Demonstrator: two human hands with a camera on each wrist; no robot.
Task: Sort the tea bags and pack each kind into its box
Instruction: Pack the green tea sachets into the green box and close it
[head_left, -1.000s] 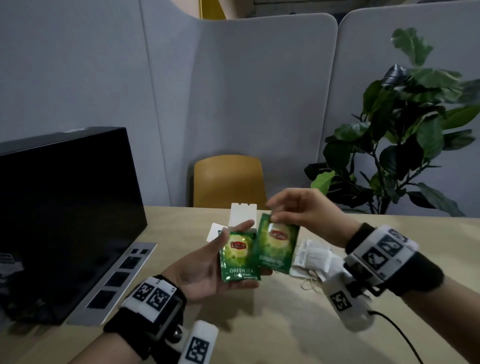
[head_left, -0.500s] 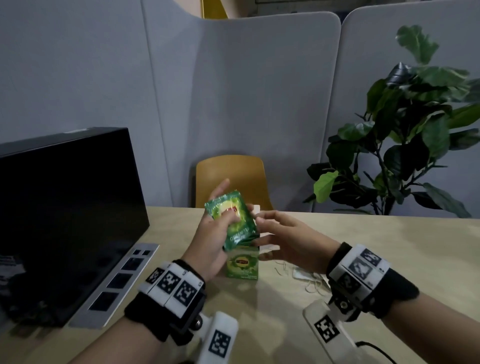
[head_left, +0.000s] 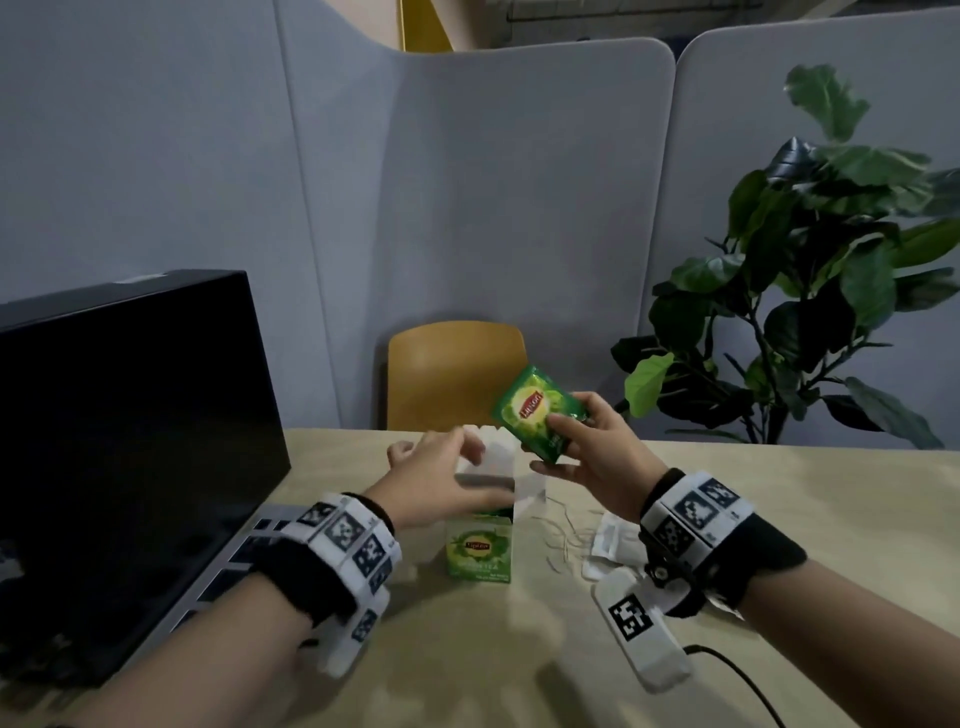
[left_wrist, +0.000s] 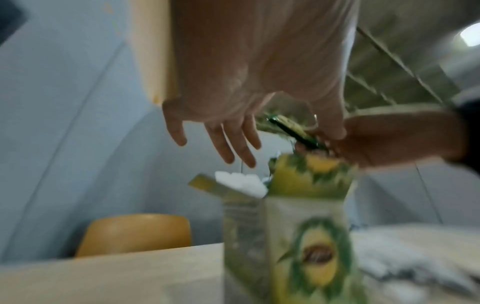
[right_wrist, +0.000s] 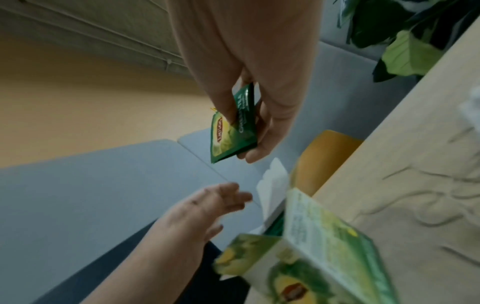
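A green tea box (head_left: 480, 552) stands open on the table (head_left: 779, 509), its white flaps (head_left: 491, 447) raised. My left hand (head_left: 447, 460) hovers at the box's open top with fingers straight and holds nothing; the left wrist view shows those fingers (left_wrist: 233, 144) spread above the box (left_wrist: 309, 236). My right hand (head_left: 566, 441) is just right of and above the box. It pinches a small stack of green tea sachets (head_left: 537, 410), also seen in the right wrist view as sachets (right_wrist: 233, 127). White paper tea bags (head_left: 610, 543) with loose strings lie on the table right of the box.
An open dark laptop (head_left: 130, 441) fills the table's left side. A yellow chair (head_left: 454, 374) stands behind the far edge, with a leafy plant (head_left: 810, 291) to its right and grey partitions (head_left: 467, 208) behind. A black cable (head_left: 737, 675) trails from my right wrist.
The green sachets passed from my left hand to my right. My left hand dropped to the box top; my right hand rose to the right with the stack.
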